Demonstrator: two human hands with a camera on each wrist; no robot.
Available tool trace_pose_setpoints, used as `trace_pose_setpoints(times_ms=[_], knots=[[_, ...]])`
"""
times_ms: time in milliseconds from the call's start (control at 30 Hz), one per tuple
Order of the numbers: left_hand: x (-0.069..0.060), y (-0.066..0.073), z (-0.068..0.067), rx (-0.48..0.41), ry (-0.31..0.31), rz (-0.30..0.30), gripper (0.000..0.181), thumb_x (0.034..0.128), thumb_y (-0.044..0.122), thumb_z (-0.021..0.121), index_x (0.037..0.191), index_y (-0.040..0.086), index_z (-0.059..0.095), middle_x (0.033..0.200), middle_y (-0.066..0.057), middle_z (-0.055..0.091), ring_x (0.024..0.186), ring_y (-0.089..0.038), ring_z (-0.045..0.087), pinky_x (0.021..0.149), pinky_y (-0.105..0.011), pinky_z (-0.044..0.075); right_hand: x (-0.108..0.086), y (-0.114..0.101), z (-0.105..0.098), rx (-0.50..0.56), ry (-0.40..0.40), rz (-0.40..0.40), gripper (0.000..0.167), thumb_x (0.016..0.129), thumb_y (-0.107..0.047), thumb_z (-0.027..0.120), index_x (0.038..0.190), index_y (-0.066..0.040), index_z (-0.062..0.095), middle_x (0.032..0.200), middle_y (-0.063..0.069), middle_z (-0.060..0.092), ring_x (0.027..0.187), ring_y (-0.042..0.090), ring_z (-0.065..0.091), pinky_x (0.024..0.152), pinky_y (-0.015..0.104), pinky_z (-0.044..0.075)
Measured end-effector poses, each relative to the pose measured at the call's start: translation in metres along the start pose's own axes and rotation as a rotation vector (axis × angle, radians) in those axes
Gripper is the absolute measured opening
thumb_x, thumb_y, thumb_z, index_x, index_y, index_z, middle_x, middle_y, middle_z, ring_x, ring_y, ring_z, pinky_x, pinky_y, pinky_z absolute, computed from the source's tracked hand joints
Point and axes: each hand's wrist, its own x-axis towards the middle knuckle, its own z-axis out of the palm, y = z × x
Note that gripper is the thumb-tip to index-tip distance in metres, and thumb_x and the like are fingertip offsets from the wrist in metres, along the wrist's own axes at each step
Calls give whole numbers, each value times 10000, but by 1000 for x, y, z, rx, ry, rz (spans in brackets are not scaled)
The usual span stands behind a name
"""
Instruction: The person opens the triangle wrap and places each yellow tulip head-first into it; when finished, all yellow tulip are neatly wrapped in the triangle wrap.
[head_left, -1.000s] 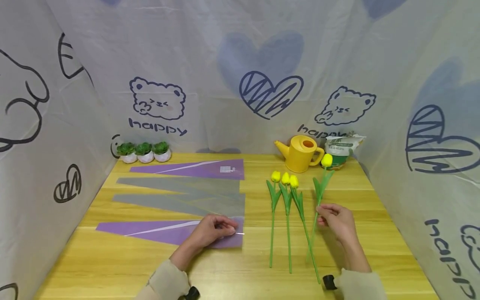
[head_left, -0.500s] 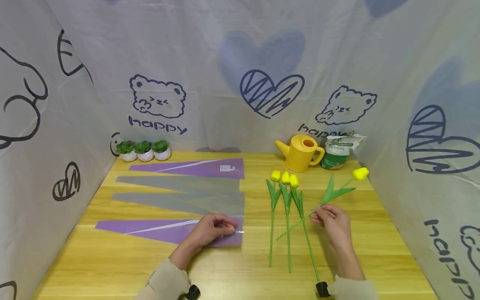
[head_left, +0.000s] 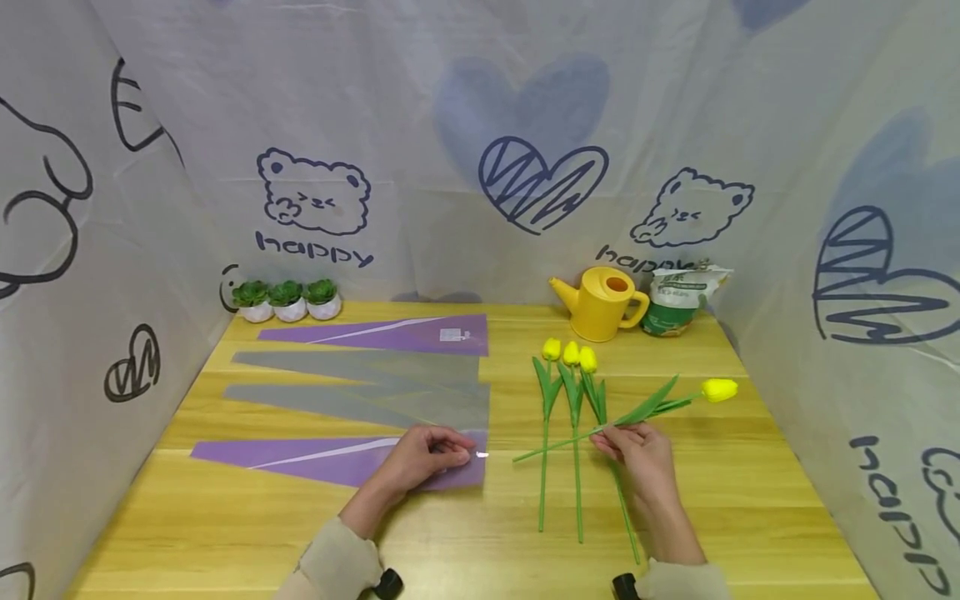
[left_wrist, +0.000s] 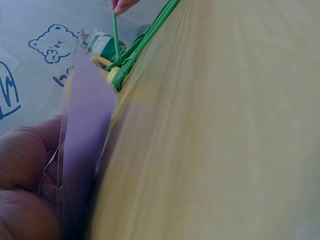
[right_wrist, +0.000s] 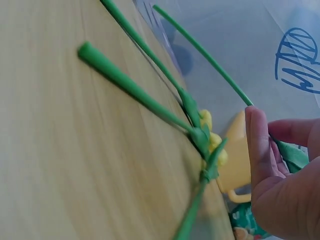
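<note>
My right hand [head_left: 641, 454] pinches the green stem of a yellow artificial tulip [head_left: 718, 390] just below its leaves. This tulip is held nearly level, flower to the right and stem end to the left, above several other tulips [head_left: 572, 354] lying side by side. In the right wrist view its stem [right_wrist: 205, 54] rises clear of the table. At the wide end of the nearest purple flower sleeve [head_left: 330, 457], my left hand [head_left: 427, 460] pinches the film edge. The left wrist view shows the purple film [left_wrist: 87, 135] raised beside the fingers, partly hiding them.
Two grey sleeves [head_left: 360, 404] and another purple sleeve [head_left: 390, 335] lie behind on the wooden table [head_left: 225, 533]. Small potted succulents [head_left: 288, 302] stand at the back left. A yellow watering can [head_left: 602, 304] and a green-white bag [head_left: 678, 300] stand at the back right, near the curtain.
My right hand has moved left and turned the tulip from nearly upright to nearly level, stem end toward the left. The left hand stays at the purple sleeve.
</note>
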Motion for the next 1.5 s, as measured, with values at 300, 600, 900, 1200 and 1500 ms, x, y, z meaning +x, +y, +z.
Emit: trace_pose_setpoints(times_ms=[300,600,900,1200,1500], knots=[[0,-2,2,-30,17,0,213,905,127,806,1095,32,794,964,-99,770,790,-117,651,660,-202,509,-3,8,20,-9,-34,19,272,1020,-14,608,1236,138,546,938,81,783,881,150,770,855,283,613],[0,-4,6,-62,21,-1,218,906,127,803,1097,24,792,940,-81,777,755,-98,649,627,-195,490,-6,12,34,19,-51,15,256,1014,11,603,1231,138,556,946,98,777,877,142,768,894,325,608],[0,-3,8,-62,33,1,213,905,118,803,1097,26,793,941,-73,773,762,-93,643,639,-192,492,-8,14,48,42,-58,21,264,1000,29,620,1226,152,562,941,121,771,853,140,762,837,270,615],[2,-2,14,-82,45,30,234,906,111,799,1113,1,783,947,-48,777,780,-67,657,684,-189,515,-10,17,62,43,-90,27,235,989,40,635,1191,150,584,948,142,766,852,151,763,819,266,617],[3,-3,16,-83,70,30,208,898,107,806,1090,28,795,972,-90,777,793,-75,660,692,-191,515,-13,23,77,55,-138,-2,180,982,57,638,1132,153,621,957,198,758,854,184,770,821,285,620]])
